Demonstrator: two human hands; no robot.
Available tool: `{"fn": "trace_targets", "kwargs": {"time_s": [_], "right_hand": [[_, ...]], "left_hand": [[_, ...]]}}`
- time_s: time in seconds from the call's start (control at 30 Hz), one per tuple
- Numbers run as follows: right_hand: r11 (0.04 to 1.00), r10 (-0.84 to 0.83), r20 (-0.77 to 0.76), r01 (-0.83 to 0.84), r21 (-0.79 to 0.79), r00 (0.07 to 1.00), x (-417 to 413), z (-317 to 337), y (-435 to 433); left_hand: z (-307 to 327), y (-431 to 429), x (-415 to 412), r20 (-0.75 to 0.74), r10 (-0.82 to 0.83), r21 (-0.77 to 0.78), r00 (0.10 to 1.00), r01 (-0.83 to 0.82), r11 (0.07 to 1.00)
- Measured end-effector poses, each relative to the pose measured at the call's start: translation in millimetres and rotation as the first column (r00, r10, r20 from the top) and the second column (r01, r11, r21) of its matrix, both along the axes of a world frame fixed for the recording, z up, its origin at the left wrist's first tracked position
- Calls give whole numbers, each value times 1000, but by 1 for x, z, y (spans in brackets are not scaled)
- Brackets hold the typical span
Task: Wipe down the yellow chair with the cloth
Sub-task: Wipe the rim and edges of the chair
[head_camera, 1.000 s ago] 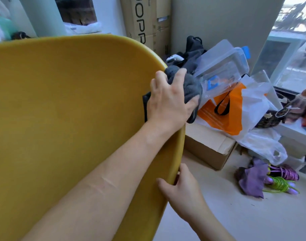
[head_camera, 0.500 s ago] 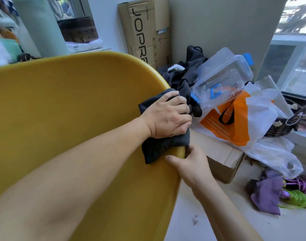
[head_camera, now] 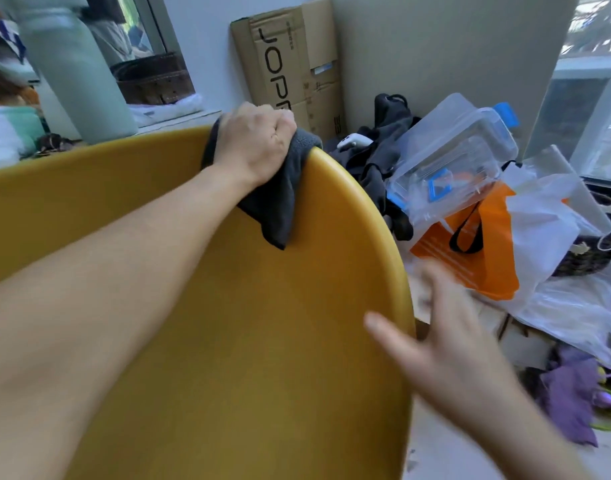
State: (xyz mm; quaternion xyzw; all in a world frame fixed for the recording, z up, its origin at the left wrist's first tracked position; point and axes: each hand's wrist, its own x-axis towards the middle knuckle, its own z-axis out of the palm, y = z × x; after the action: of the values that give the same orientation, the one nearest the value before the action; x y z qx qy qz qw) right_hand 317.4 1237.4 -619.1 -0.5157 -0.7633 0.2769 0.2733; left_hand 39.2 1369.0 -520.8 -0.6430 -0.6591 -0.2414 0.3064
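The yellow chair (head_camera: 228,341) fills the left and middle of the view, its curved shell rim running from the top down the right side. A dark grey cloth (head_camera: 280,202) is draped over the rim near its top. My left hand (head_camera: 255,143) grips the cloth and presses it onto the rim. My right hand (head_camera: 439,337) is blurred at the lower right beside the chair's right edge, with fingers spread and holding nothing. Its thumb lies over the yellow face; whether it touches the chair is unclear.
Right of the chair lies a pile: clear plastic containers (head_camera: 453,157), an orange bag (head_camera: 470,251), white plastic bags (head_camera: 546,237) and dark clothes (head_camera: 383,157). A cardboard box (head_camera: 290,71) leans on the wall behind. Purple items (head_camera: 571,393) lie on the floor.
My left hand has slid the cloth up along the rim from the right side to the top. My right hand has let go of the chair's edge and opened, lower down.
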Motion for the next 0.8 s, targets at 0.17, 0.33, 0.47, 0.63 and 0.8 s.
{"fn": "trace_targets", "kwargs": {"time_s": [0.17,0.33,0.47,0.63,0.8], "right_hand": [[913,47,116,-90,399,992,-94,80,93],[872,-80,131,6,489,988,-123,64,106],[871,-55,67,15,492,996,-118,66,108],[902,-69,161,-7,433,985,-118,71,99],[820,19,288,-180,544,957,-191,121,114]], "left_hand": [[0,-4,6,-36,-20,-4,999,20,1000],[1,-7,-8,-21,-78,-6,997,78,997],[4,-15,-51,96,78,34,992,-82,996],[9,-45,-127,172,417,-91,893,-407,909],[10,-46,-126,171,438,-331,883,-367,869]]}}
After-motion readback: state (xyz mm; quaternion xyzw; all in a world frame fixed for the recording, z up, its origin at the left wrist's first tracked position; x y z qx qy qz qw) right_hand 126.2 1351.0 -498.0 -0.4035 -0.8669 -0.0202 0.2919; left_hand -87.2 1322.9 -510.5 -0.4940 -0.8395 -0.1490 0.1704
